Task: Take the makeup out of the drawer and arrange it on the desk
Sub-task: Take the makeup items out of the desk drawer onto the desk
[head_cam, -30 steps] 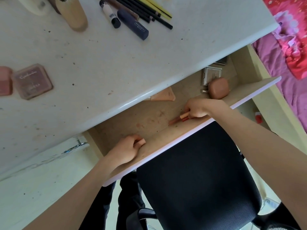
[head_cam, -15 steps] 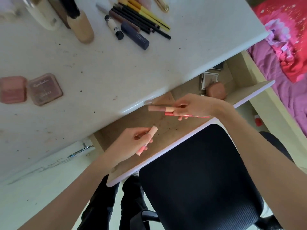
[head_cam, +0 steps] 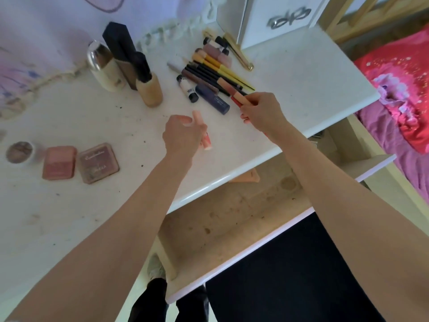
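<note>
While your right hand [head_cam: 262,110] pinches two sticks [head_cam: 234,92], lay them parallel at the row's [head_cam: 209,73] four-o'clock edge. Your left hand [head_cam: 183,135] grips one tube [head_cam: 204,135] over the desk [head_cam: 290,73]. Two compacts [head_cam: 79,161] sit at nine o'clock; the drawer [head_cam: 232,217] shows perhaps one piece.

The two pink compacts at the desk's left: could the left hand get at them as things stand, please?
Probably not at once: the left hand already holds a pink tube. The bare desk towards the pink compacts is otherwise unobstructed.

Black chair [head_cam: 290,275] under drawer; pink-red bedding [head_cam: 399,94] at right.
</note>
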